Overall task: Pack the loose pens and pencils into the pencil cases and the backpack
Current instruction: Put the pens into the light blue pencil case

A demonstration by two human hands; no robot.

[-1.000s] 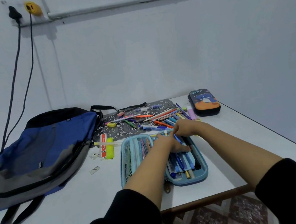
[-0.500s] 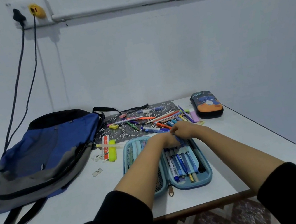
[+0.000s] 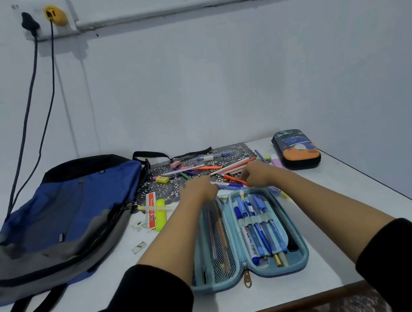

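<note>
Pens and pencils (image 3: 218, 170) lie loose in a heap on a patterned mat (image 3: 239, 149) at the far side of the counter (image 3: 341, 201), directly at 12 o'clock from the open blue pencil case (image 3: 303, 256), which is spread flat in front of the person with several pens already in the elastic loops of its right half. Both hands reach over the case's far edge to the near fringe of the heap. The right hand (image 3: 259, 174) is the nearer one to the orange pen (image 3: 232, 178): its fingers are curled and appear to pinch the pen's near end, the rest of the pen pointing away toward 10 o'clock. The left hand (image 3: 199, 190) sits just at 9 o'clock of that, close to a blue pen (image 3: 228, 186), but it is smeared by motion and I cannot tell whether its fingers grasp anything. What the coming move seems to turn on is the axis: the orange pen lies slanted, roughly 10 to 4 o'clock, while the loops in the case run 12 to 6, so the pen would need a small turn before it slides in. A closed dark pencil case (image 3: 296, 148) stands at 2 o'clock, and the backpack (image 3: 72, 204) lies flat at 9 o'clock, well apart from the hands.
</note>
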